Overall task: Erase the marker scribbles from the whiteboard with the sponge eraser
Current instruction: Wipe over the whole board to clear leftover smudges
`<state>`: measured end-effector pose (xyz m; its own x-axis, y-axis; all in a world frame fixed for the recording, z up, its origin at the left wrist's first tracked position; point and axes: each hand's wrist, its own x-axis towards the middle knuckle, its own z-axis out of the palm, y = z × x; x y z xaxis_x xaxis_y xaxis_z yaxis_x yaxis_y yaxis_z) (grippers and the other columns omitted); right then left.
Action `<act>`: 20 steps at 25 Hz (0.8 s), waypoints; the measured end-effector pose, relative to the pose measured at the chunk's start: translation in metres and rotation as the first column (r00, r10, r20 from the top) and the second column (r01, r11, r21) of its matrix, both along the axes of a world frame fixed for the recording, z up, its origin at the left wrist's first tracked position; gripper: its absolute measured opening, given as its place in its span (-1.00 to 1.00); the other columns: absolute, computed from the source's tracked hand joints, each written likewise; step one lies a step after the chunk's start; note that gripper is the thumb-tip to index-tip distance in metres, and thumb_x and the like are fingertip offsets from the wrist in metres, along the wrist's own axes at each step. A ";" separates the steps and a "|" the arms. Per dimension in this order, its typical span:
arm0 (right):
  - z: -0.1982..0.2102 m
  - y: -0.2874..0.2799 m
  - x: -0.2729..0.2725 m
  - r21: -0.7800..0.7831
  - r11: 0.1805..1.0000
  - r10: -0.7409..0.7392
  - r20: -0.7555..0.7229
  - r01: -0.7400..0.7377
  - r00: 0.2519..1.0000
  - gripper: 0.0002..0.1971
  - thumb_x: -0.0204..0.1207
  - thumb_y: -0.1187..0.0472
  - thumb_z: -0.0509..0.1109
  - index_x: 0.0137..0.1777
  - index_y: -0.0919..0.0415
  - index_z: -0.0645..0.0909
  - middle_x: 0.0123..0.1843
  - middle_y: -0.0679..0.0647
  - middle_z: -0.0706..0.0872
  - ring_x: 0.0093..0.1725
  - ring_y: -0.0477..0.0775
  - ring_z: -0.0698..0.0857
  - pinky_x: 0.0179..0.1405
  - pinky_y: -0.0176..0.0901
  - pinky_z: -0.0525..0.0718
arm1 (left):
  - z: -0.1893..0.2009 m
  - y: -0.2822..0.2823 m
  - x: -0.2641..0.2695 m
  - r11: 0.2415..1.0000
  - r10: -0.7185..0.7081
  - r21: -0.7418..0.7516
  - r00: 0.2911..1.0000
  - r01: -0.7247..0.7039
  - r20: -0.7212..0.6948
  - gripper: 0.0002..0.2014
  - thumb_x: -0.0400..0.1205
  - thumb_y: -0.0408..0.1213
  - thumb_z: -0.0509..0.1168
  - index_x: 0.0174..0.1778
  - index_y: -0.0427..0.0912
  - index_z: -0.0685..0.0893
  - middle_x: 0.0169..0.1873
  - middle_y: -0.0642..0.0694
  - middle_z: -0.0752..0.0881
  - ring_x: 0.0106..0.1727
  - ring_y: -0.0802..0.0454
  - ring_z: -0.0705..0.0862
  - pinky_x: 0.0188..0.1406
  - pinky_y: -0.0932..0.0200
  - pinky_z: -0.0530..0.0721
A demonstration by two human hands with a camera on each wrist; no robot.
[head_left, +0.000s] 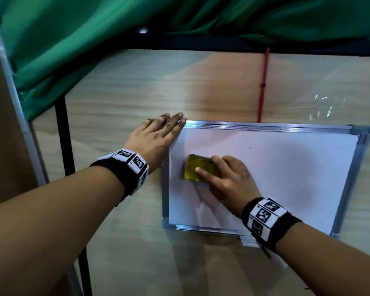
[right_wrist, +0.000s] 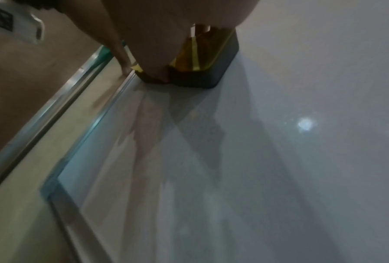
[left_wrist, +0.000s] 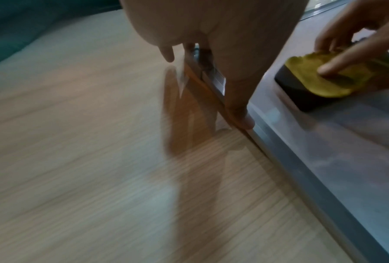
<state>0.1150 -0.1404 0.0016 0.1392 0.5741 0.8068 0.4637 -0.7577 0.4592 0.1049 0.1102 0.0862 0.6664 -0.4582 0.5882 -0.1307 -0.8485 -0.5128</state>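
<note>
A white whiteboard (head_left: 276,167) with a silver frame lies flat on the wooden table. Its surface (right_wrist: 279,160) shows only faint grey smudges. A yellow sponge eraser (head_left: 195,167) with a dark base (left_wrist: 301,96) sits on the board near its left edge. My right hand (head_left: 224,174) grips the eraser (right_wrist: 200,57) from the right, thumb pressing on its yellow top and fingers over its far side. My left hand (head_left: 158,135) lies flat, fingers straight, against the board's top-left corner; its thumb (left_wrist: 245,121) touches the frame.
The wooden table (head_left: 126,92) extends left and behind the board. A green cloth (head_left: 73,39) hangs over the back left. A red cord (head_left: 263,86) runs down to the board's far edge. A black table leg (head_left: 64,135) stands at the left.
</note>
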 end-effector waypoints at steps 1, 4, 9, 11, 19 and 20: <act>0.009 0.000 0.001 0.057 0.998 -0.029 0.001 0.029 1.000 -0.52 0.38 0.23 0.41 0.34 0.01 0.66 0.30 0.32 0.61 0.09 0.37 0.54 0.15 0.19 0.57 | -0.001 0.001 0.001 1.000 -0.003 -0.012 1.000 0.003 0.004 0.32 0.24 0.00 0.59 0.65 -0.06 -0.30 0.68 0.02 -0.14 0.66 -0.09 0.04 0.55 -0.04 0.19; 0.022 0.023 0.001 0.238 0.968 -0.080 -0.005 0.079 0.997 -0.51 0.42 0.18 0.35 0.39 -0.03 0.62 0.34 0.30 0.57 0.16 0.36 0.49 0.23 0.18 0.47 | -0.002 0.002 0.004 0.999 -0.035 -0.033 0.999 0.036 0.024 0.32 0.14 -0.01 0.62 0.67 -0.07 -0.14 0.68 0.02 0.01 0.62 -0.11 0.18 0.48 -0.08 0.32; 0.005 0.039 0.001 -0.097 0.992 -0.085 -0.014 0.083 0.996 -0.58 0.53 0.17 0.27 0.39 -0.08 0.59 0.35 0.25 0.55 0.20 0.35 0.52 0.18 0.19 0.53 | 0.000 0.004 0.006 0.995 -0.101 -0.017 0.992 0.102 0.075 0.20 0.18 -0.08 0.60 0.67 -0.11 0.03 0.66 -0.04 0.16 0.57 -0.15 0.30 0.42 -0.08 0.39; 0.019 0.042 -0.001 0.024 0.993 -0.115 0.002 0.115 0.993 -0.57 0.52 0.15 0.29 0.40 -0.08 0.59 0.35 0.26 0.55 0.19 0.35 0.52 0.19 0.18 0.49 | 0.001 0.004 0.006 0.994 -0.107 -0.021 0.992 0.109 0.073 0.21 0.17 -0.10 0.59 0.66 -0.08 0.00 0.66 -0.03 0.15 0.57 -0.14 0.30 0.42 -0.09 0.42; -0.001 0.039 0.003 -0.059 0.997 -0.052 -0.051 0.049 0.997 -0.63 0.54 0.13 0.29 0.32 -0.14 0.65 0.39 0.19 0.58 0.24 0.30 0.46 0.22 0.14 0.51 | 0.003 0.005 0.007 0.996 -0.089 -0.018 0.995 0.090 0.043 0.19 0.25 -0.04 0.56 0.67 -0.06 -0.08 0.68 0.00 0.07 0.60 -0.13 0.23 0.49 -0.08 0.34; -0.012 0.035 0.001 -0.108 0.994 -0.024 -0.069 0.016 0.997 -0.67 0.54 0.11 0.28 0.24 -0.14 0.70 0.36 0.16 0.60 0.22 0.28 0.47 0.19 0.12 0.53 | 0.004 0.004 0.005 0.998 -0.064 -0.015 0.998 0.064 0.014 0.26 0.21 -0.01 0.60 0.67 -0.05 -0.13 0.68 0.01 0.01 0.62 -0.12 0.18 0.52 -0.06 0.29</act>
